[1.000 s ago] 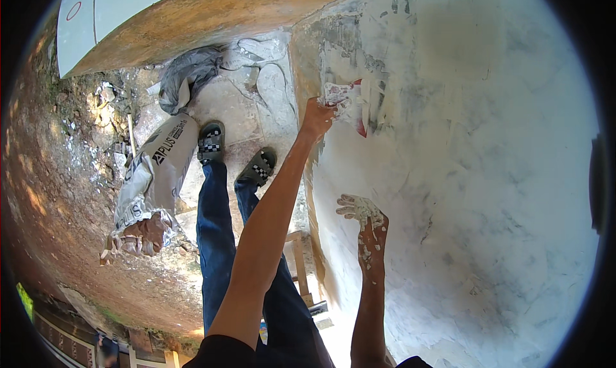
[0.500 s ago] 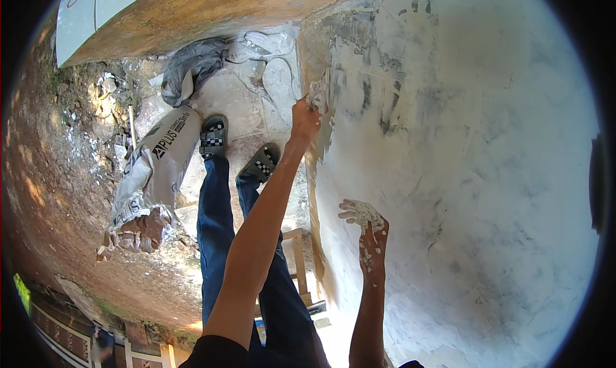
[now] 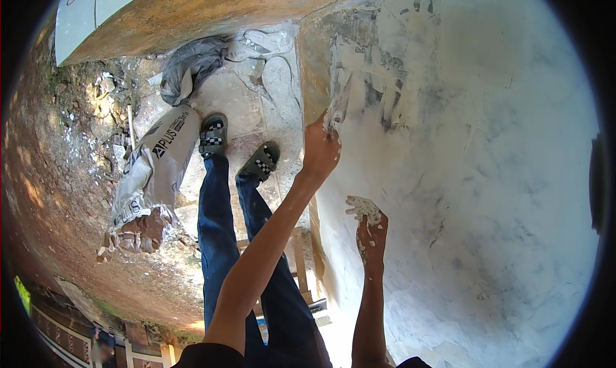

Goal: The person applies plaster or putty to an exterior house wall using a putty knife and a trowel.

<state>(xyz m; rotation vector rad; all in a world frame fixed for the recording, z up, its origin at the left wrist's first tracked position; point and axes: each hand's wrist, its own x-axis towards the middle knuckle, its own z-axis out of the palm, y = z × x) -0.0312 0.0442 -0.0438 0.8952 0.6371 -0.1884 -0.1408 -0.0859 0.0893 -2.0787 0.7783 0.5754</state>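
I see the left hand (image 3: 319, 151) stretched out low against the white plastered wall (image 3: 487, 175), gripping a flat scraping blade (image 3: 338, 105) whose edge lies on the patchy grey area near the wall's corner. The right hand (image 3: 367, 222), smeared with white plaster, rests open with fingers spread on the wall, nearer the body. Below, sandalled feet (image 3: 237, 151) stand on a wooden frame (image 3: 296, 252), beside an open sack (image 3: 151, 175) on the ground.

A torn white sack (image 3: 154, 175) lies on the dirt ground (image 3: 58, 195). Beyond its far end sits a crumpled grey cloth (image 3: 196, 63) (partly bunched); just beside it stand checkered sandals (image 3: 213, 134).
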